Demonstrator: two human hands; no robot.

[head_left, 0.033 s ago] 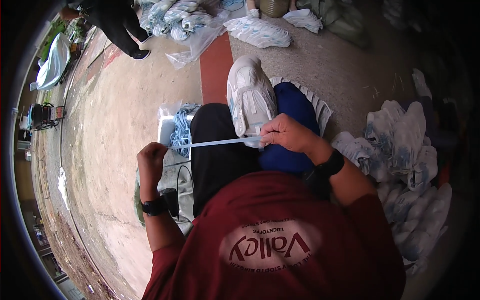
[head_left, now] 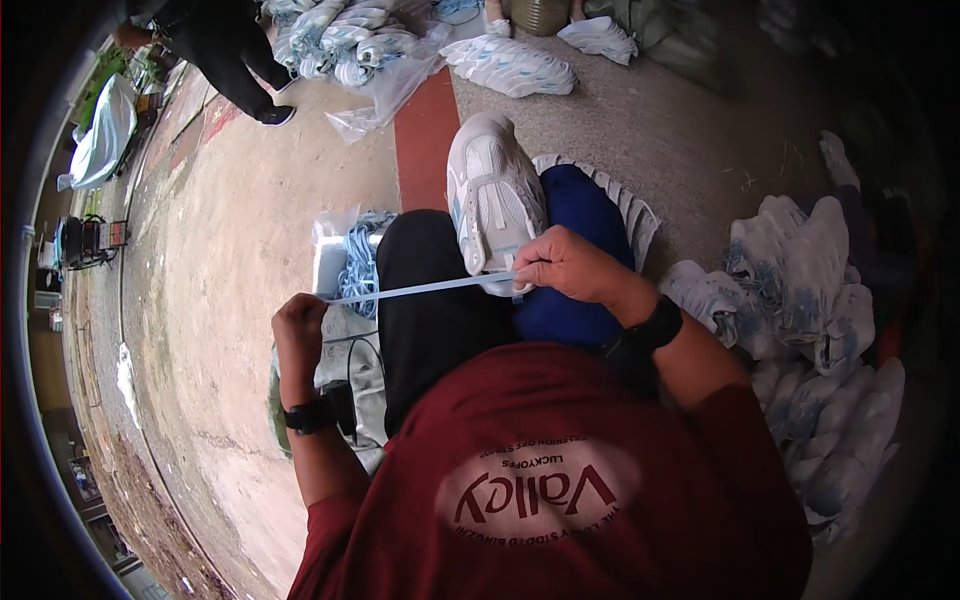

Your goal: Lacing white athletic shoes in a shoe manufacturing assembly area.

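A pale blue shoelace (head_left: 420, 289) is stretched taut between my hands, over my black-clad thigh. My left hand (head_left: 300, 322) is closed on one end, out past my left knee. My right hand (head_left: 562, 264) pinches the other end beside the white sneaker (head_left: 494, 185). That sneaker rests between my knees, toe pointing away, with grey and pale blue trim. Its heel is partly hidden behind my right hand and the lace. Beside my left knee, a bundle of blue laces (head_left: 360, 262) hangs by a white box (head_left: 327, 268).
White sneakers (head_left: 800, 270) are heaped at my right. A row of them (head_left: 510, 66) lies ahead, near a larger pile (head_left: 345, 40) and clear plastic (head_left: 392, 98). Another person's dark-trousered legs (head_left: 225, 65) stand at far left. A grey-green bag (head_left: 355, 365) sits beside my left thigh.
The whole view has shifted slightly, with the scene a little further left. Both hands keep their hold on the stretched shoelace.
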